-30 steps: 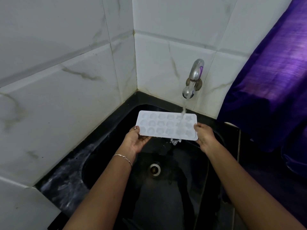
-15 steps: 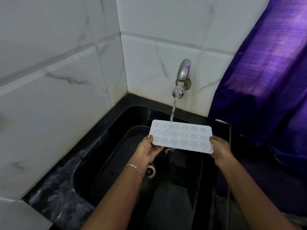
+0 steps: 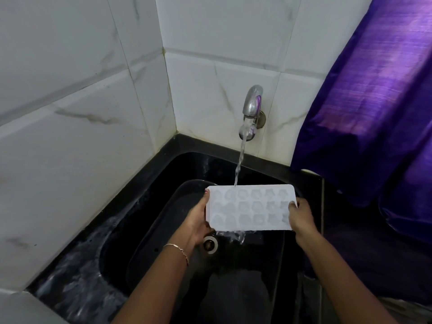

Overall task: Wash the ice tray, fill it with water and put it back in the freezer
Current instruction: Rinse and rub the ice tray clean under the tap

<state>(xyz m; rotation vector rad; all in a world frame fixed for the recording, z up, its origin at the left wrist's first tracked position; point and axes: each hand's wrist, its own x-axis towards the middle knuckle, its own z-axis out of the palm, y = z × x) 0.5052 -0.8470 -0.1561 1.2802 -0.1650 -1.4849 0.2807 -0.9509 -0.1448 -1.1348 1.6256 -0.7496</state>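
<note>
A white ice tray [image 3: 250, 208] is held level over a black sink [image 3: 152, 230], cavities facing up, with its long sides running left to right. The left hand [image 3: 198, 220] grasps the tray's left short end, fingers curled beneath it and the thumb against its edge. The right hand [image 3: 300, 216] pinches the right short end in the same way. A chrome wall tap [image 3: 251, 111] is running, and its stream of water [image 3: 240, 160] lands on the tray's far edge, left of the middle. Water spills off the near edge and falls just beside the round drain [image 3: 210, 244]. A thin bracelet [image 3: 177, 250] circles the left wrist. White marbled tiles [image 3: 81, 90] line the corner behind the sink, and a purple cloth [image 3: 374, 101] hangs at the right.
</note>
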